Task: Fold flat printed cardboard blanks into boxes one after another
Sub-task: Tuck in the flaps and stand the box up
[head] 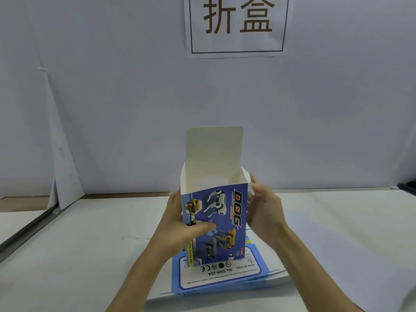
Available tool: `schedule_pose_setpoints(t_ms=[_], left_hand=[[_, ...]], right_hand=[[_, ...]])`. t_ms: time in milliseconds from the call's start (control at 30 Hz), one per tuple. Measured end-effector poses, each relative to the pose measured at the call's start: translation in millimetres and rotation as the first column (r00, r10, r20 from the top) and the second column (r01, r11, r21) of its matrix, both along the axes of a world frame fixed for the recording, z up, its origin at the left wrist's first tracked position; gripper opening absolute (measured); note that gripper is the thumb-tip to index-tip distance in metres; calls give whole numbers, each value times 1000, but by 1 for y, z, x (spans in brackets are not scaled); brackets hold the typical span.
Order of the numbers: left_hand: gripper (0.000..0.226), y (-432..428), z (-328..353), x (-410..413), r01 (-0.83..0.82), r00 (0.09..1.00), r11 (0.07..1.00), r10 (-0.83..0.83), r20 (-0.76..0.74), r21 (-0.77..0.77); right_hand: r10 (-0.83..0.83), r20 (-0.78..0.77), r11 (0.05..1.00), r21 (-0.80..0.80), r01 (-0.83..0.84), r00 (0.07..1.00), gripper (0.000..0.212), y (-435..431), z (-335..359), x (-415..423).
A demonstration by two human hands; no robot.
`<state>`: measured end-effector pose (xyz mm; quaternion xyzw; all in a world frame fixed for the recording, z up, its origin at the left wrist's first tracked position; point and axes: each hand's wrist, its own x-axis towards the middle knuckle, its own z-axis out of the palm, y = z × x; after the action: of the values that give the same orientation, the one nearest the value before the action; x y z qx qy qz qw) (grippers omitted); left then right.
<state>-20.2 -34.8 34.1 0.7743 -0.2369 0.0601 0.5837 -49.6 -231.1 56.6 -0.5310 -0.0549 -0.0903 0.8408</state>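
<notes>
Box (221, 224), already opened from a flat blank into a rectangular tube, is held upright above the near middle of the bench (90, 255). Its long axis runs vertically and its open mouth points up. The blue printed face is turned toward the person, with the "DOG" lettering running down it sideways. The tall lid flap (215, 152) stands straight up from the far wall, and a small side flap (246, 176) on the right is not yet folded in. The left grip (180, 224) grasps the left wall, its thumb (206, 227) pressed on the printed face and the fingers hidden behind. The right grip (263, 210) is released, with fairly straight fingers just beside the right wall and side flap; blur hides whether they touch. The step in hand looks like closing the top, so the next move probably calls for folding in both side flaps and then bending the lid over and tucking it, while the left grip keeps the tube square. The bottom end cannot be judged. Below lies the stack of flat blanks (225, 279), with a paper sign (236, 25) on the far wall.
</notes>
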Motion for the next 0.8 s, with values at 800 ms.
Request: schedule_pose_setpoints(t_ms=[800], left_hand=[[55, 38, 51, -16, -260, 835, 928, 76, 545, 268]], right_hand=[[-98, 561, 523, -674, 522, 822, 42, -15, 9, -27]])
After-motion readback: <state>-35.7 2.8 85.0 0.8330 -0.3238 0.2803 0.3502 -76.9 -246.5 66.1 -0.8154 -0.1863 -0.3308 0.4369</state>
